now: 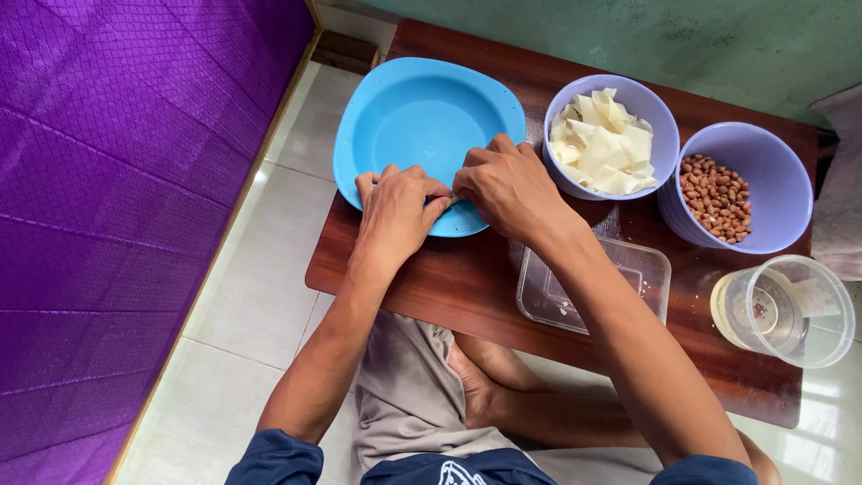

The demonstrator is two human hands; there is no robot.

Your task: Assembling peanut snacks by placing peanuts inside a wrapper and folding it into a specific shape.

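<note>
Left hand (395, 211) and right hand (507, 184) pressed together over near rim of blue bowl (422, 117), fingers pinched on small pale piece (455, 197). Wrapper bowl (611, 135) just right of blue bowl; peanut bowl (732, 189) beyond.

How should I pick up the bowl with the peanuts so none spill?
Take the peanut bowl with both hands on its rim, one each side, coming from above. It stands upright and is wide, round and smooth with no handle, and it touches the bowl of white pieces.

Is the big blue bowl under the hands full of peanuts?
No. The blue bowl looks empty inside; the peanuts sit in a purple bowl at the far right.
</note>
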